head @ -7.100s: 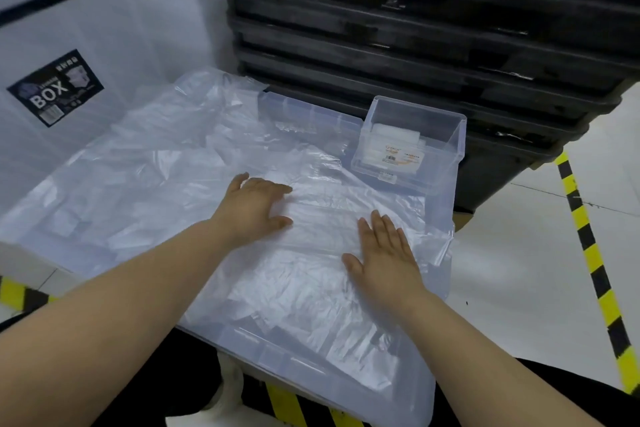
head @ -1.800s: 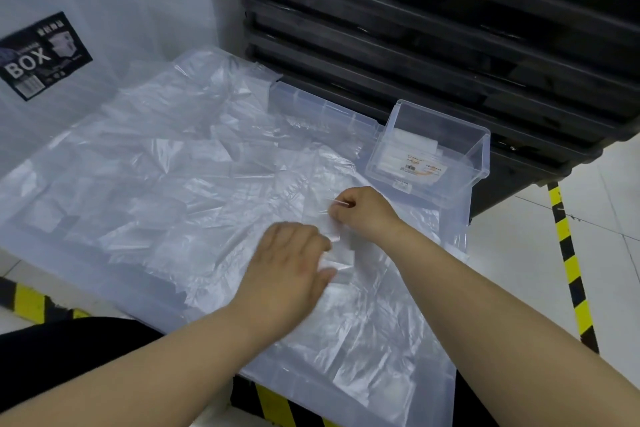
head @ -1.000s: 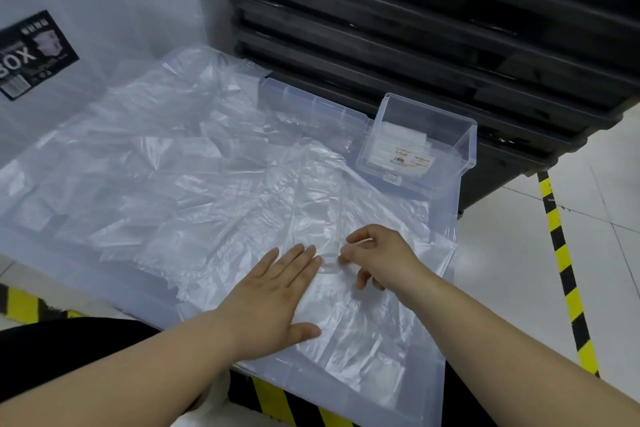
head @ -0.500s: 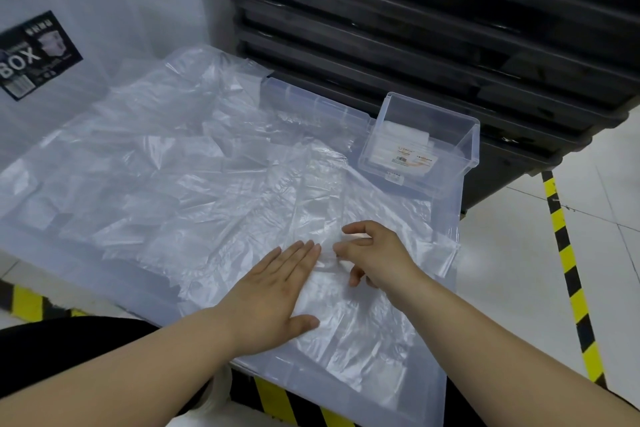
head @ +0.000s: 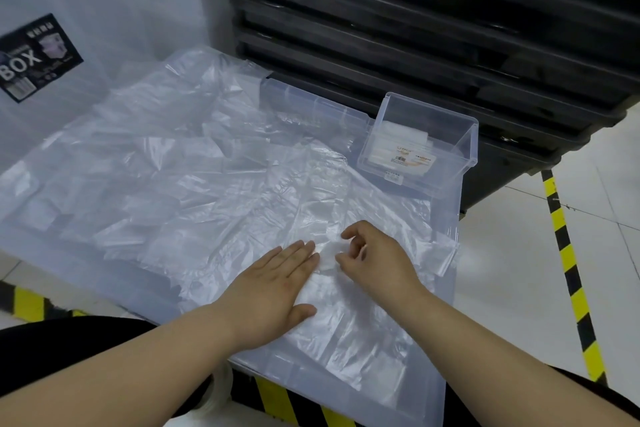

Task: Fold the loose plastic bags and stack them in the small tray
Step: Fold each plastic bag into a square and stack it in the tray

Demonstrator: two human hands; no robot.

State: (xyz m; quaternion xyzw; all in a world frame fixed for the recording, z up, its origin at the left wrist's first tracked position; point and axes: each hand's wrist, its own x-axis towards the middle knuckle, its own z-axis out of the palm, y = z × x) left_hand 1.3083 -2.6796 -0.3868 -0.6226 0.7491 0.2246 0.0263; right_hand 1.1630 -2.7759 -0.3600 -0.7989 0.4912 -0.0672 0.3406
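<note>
- Your left hand [head: 273,288] lies flat, palm down, with its fingers straight and together. It presses on the plastic bag [head: 311,211] you are working, a thin, clear, crinkled film folded into a long narrow strip.
- Your right hand [head: 375,262] sits just beside the left, at the strip's right edge. Its fingers are curled, and the thumb and forefinger are hooked over the film with a little gap between them. I cannot tell whether they actually nip the plastic.
- The strip lies on top of the loose bags [head: 156,177], a wide heap of glossy, wrinkled, see-through sheets overlapping each other.
- The heap covers the large translucent bin [head: 311,102], which is frosted, hard plastic with a ribbed far rim.
- The small tray [head: 465,146] stands at the bin's far right corner, well apart from your hands. It is a rigid, clear, straight-walled rectangular box.
- Inside the tray is a flat folded stack [head: 398,133] of whitish film, with a label [head: 401,159] printed in orange in front of it.
- Behind the bin, matt black crates [head: 415,28] are stacked in ridged layers.
- The white tiled floor carries yellow and black hazard tape [head: 564,253].
- A dark sticker reading BOX [head: 31,59] sits on the pale container at the left.
</note>
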